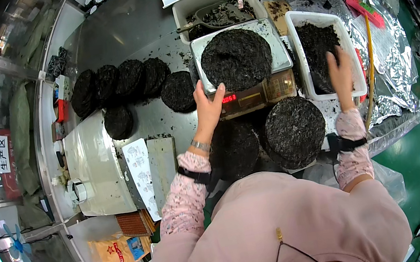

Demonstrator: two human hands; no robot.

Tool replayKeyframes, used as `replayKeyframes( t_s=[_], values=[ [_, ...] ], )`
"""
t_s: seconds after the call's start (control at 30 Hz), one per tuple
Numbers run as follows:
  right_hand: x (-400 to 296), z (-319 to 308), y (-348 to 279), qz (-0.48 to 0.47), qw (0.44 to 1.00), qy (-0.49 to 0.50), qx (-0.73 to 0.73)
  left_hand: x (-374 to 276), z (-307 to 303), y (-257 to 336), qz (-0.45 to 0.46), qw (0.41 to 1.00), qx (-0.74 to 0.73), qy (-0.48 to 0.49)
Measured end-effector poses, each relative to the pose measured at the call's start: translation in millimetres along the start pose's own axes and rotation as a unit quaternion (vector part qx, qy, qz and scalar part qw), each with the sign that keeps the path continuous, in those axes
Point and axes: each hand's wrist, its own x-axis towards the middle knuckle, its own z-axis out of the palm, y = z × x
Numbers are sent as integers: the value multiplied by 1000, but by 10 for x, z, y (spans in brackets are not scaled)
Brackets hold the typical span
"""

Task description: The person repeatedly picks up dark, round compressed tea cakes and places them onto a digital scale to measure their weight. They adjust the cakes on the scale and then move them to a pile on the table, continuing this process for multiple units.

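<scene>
A round, dark pressed cake of leafy material (pixel 236 59) lies on the metal pan (pixel 282 56) of a digital scale (pixel 246 100) with a lit red display. My left hand (pixel 209 104) is at the pan's near left corner, thumb and fingers apart, close to the cake's lower edge. Over the white plastic tub (pixel 356 81) at the right, my right hand (pixel 341 71) reaches to the loose dark leaves (pixel 314 42); whether its fingertips hold any is unclear. Two thick dark cakes stand between my body and the scale, one at the right (pixel 296 131), one at the left (pixel 236 149).
Stacked dark cakes (pixel 130 77) and a single cake (pixel 178 92) sit left of the scale. Behind it, a bin (pixel 179 9) holds loose leaves and a scoop (pixel 212 18). Crumpled foil (pixel 389 59), a pink-red brush (pixel 367 11) and a yellow stick (pixel 370 58) lie right of the tub.
</scene>
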Motion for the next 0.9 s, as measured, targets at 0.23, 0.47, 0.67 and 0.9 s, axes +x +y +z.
replayKeyframes(
  t_s=[0.23,0.47,0.67,0.9],
  values=[
    [320,1653,-1026,145,889,-231,367,485,399,-80,-110,988,103,37],
    [96,2174,-1589,160,915,-198,312,734,-54,-268,-72,990,-36,115],
    [111,2004,-2061,196,782,-307,506,1024,-1188,-672,-108,919,-339,171],
    [-241,579,-1199,287,780,-199,519,1650,-1604,-2111,-116,894,-240,361]
  ],
)
